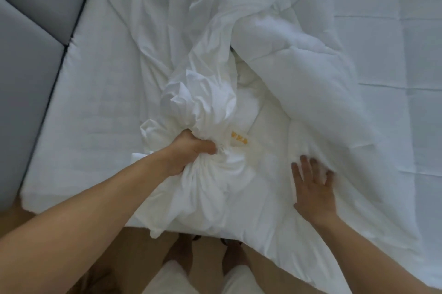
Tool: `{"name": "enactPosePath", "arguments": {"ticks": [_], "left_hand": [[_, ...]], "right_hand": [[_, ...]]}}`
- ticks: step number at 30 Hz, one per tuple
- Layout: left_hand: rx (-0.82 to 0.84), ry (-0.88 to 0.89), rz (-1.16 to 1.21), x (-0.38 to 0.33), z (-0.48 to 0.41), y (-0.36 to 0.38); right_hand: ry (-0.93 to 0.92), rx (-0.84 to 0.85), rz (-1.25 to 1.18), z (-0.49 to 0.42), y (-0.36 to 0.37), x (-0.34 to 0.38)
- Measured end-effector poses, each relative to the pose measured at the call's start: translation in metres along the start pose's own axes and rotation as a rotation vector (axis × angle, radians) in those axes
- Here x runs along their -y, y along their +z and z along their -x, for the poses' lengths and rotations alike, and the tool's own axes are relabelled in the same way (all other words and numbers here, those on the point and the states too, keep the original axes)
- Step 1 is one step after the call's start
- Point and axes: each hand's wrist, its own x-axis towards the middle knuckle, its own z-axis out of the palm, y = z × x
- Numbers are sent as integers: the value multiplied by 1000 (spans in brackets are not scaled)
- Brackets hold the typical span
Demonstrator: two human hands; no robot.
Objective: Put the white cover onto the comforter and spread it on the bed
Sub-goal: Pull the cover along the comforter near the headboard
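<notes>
The left hand (pixel 190 152) is squeezing a bunch of the white cover (pixel 198 102) near the middle of the bed (pixel 95 102). At its 4 o'clock, the right hand (pixel 313 188) is lying flat, fingers spread, on the puffy comforter (pixel 299 66).

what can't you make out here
- Head view: print on the orange tag, too blurred to read.
- Head view: fingertips of the left hand, buried in the bunched white cover.
- Head view: far part of the comforter, under cover folds and cut off by the top edge.
</notes>
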Motion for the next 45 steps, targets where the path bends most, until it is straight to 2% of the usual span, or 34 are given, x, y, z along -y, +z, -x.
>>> {"name": "enactPosePath", "arguments": {"ticks": [3, 5, 7, 10, 14, 15, 19, 22, 25, 28, 36, 41, 43, 45], "left_hand": [[12, 7, -7, -6, -3, 6], [15, 13, -27, -9, -2, 8], [22, 15, -43, -11, 1, 6], [43, 24, -84, -21, 12, -16], [50, 29, -97, -33, 29, -69], [44, 25, -103, -33, 33, -78], [36, 3, -201, -30, 43, -103], [-10, -16, -212, -32, 55, -143], [-109, 26, -188, -46, 72, -204], [-126, 108, -227, -70, 89, -253], [-149, 167, -414, -128, 103, -309], [-107, 122, -407, -57, 57, -274], [-103, 86, -349, -17, 37, -266], [-110, 46, -259, 14, 25, -262]], "right_hand": [[163, 88, 24, 8, -8, 0], [260, 85, -93, 7, -14, -3], [279, 119, -191, 6, -20, -5], [233, 84, -275, 7, -35, -14], [93, -146, -357, -5, -58, 5], [23, -138, -417, -9, -64, 21], [-311, 141, -478, -26, -68, 104], [-409, 148, -490, -35, -62, 137], [-441, 112, -479, -44, -62, 150], [-439, 128, -463, -50, -61, 160], [-460, 96, -391, -54, -86, 198], [-357, -136, -587, -59, -91, 241], [-409, -229, -628, -59, -88, 257], [-524, -236, -607, -62, -85, 273]]}}
